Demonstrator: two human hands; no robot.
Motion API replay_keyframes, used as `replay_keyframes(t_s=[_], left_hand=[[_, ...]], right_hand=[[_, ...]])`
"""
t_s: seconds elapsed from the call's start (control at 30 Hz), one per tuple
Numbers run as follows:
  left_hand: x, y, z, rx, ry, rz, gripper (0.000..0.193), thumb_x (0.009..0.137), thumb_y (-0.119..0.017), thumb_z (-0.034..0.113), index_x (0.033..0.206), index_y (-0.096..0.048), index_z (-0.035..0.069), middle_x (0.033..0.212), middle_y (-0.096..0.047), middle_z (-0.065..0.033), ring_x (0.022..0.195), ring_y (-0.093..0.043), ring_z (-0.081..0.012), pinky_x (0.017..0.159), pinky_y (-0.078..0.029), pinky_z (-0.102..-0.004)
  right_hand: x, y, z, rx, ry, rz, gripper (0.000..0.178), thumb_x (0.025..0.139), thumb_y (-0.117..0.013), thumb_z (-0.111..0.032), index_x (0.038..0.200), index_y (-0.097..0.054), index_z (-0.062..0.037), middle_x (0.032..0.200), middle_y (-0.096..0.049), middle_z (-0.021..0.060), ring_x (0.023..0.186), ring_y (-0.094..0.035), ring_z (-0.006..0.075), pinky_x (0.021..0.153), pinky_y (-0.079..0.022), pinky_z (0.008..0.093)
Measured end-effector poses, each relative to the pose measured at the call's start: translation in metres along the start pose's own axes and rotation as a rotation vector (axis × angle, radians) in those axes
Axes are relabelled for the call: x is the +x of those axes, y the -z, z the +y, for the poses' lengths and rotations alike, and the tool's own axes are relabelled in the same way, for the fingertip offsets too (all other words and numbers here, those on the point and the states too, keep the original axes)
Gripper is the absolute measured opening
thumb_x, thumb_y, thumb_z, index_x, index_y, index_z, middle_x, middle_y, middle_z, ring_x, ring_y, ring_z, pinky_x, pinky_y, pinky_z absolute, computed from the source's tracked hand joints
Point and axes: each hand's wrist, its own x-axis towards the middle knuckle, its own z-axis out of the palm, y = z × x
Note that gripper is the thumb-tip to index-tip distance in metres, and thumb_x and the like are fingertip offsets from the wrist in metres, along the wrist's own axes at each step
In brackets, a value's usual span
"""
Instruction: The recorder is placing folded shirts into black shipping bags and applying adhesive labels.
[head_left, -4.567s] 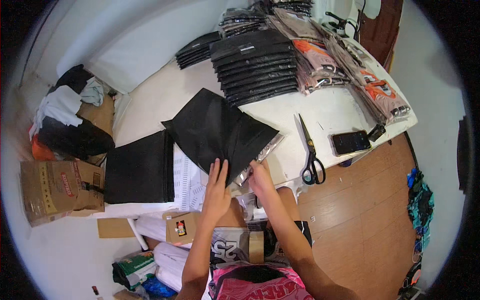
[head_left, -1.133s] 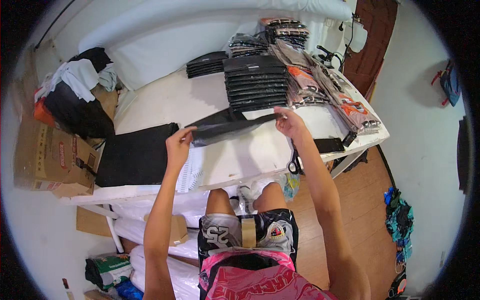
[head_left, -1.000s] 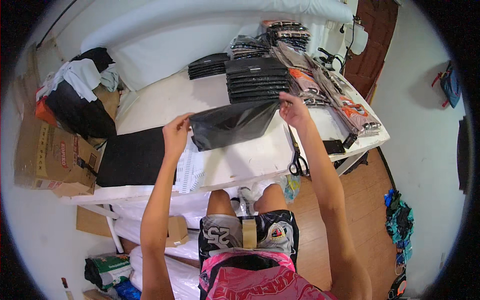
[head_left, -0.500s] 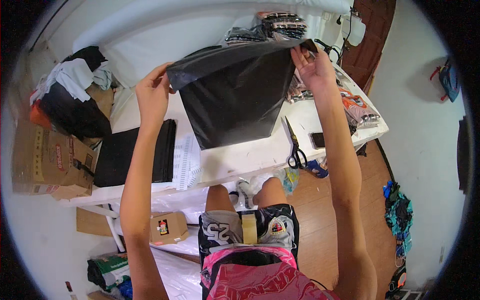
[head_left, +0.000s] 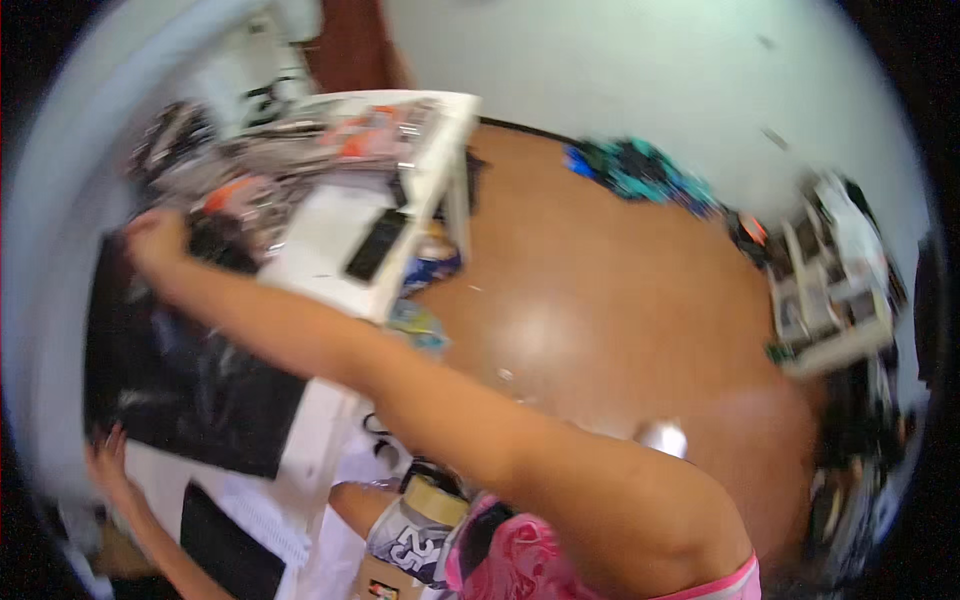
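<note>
The picture is smeared by motion. A large black plastic bag (head_left: 200,390) lies spread over the white table (head_left: 325,235) at the left. My right hand (head_left: 157,240) is at the bag's far corner, with its fingers closed on the plastic as far as the blur shows. By the near left corner is my left hand (head_left: 110,468), fingers apart against the bag's edge. Folded black plastic (head_left: 228,545) and printed paper sheets (head_left: 262,515) lie on the table's near side. The black ring handles of scissors (head_left: 382,438) show at the front edge, partly behind my right arm.
Clear-wrapped packs (head_left: 365,138) are heaped at the table's far end. A dark phone (head_left: 376,245) lies by the table edge. Teal cloth (head_left: 640,172) sits on the brown floor against the wall. A pale rack (head_left: 835,290) with items stands at the right.
My view has swung right, bringing more floor and the rack into sight. The bag, held up between both hands before, now lies lower, spread on the table.
</note>
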Motion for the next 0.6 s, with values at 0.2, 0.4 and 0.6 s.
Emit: replay_keyframes(t_s=[0.2,0.4,0.6], left_hand=[[0.05,0.033,-0.054,0.138,-0.195,0.206,0.047,0.098,-0.05,0.022,0.133,-0.038,-0.008,0.127,-0.051,-0.0259,0.117,-0.054,-0.0315,0.101,-0.043,-0.0361],[-0.043,-0.093,-0.116,0.867,-0.52,0.231,0.039,0.098,-0.048,0.022,0.131,-0.048,0.0,0.132,-0.049,-0.0219,0.122,-0.047,-0.0347,0.102,-0.037,-0.0415],[-0.099,-0.151,-0.205,1.176,-0.377,-0.266,0.049,0.1,-0.037,0.035,0.137,-0.043,0.003,0.143,-0.034,-0.0268,0.132,-0.032,-0.0423,0.11,-0.024,-0.0479]], right_hand=[[-0.078,-0.003,0.033,-0.1,0.408,-0.077,0.024,0.072,-0.063,-0.005,0.094,-0.058,0.0007,0.095,-0.058,0.0206,0.093,-0.056,0.0363,0.083,-0.044,0.0424],[-0.152,0.131,0.108,-0.808,0.655,-0.674,0.033,0.079,-0.062,-0.031,0.101,-0.063,-0.0061,0.12,-0.053,0.0183,0.122,-0.042,0.0371,0.101,-0.03,0.0548],[-0.195,0.194,0.167,-0.974,0.552,-0.646,0.06,0.076,-0.057,-0.05,0.114,-0.064,-0.0041,0.132,-0.047,0.028,0.129,-0.038,0.0418,0.111,-0.014,0.0598]])
